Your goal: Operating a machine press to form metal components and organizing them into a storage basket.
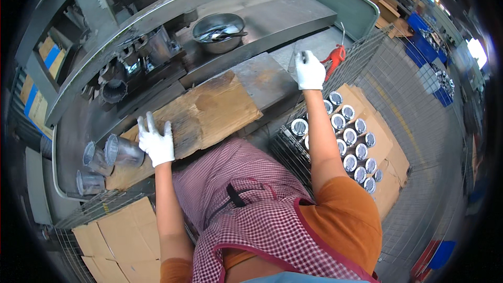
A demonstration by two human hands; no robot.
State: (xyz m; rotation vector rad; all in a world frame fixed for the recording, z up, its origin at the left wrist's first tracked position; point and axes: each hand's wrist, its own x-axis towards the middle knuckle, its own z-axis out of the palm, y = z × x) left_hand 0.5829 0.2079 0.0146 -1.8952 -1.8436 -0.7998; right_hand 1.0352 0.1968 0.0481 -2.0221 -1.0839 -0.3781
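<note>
My left hand (156, 140), in a white glove, has its fingers spread on the left part of a stained cardboard sheet (222, 102) on the bench. Beside it lie grey metal cups, the closest one (126, 152) almost touching the glove. My right hand (310, 72), also gloved, reaches forward over the bench's right side with its fingers curled in. A thin dark line shows at its fingertips; what it holds, if anything, is too small to make out. Just right of that hand hangs a red air gun (335, 58).
A metal bowl (218, 32) with tools stands on a raised steel ledge (288, 18). Dark metal fixtures (139, 60) sit at back left. On my right, a wire basket holds cardboard and several round-ended metal cylinders (350, 136). Flattened cardboard (123, 230) lies at lower left.
</note>
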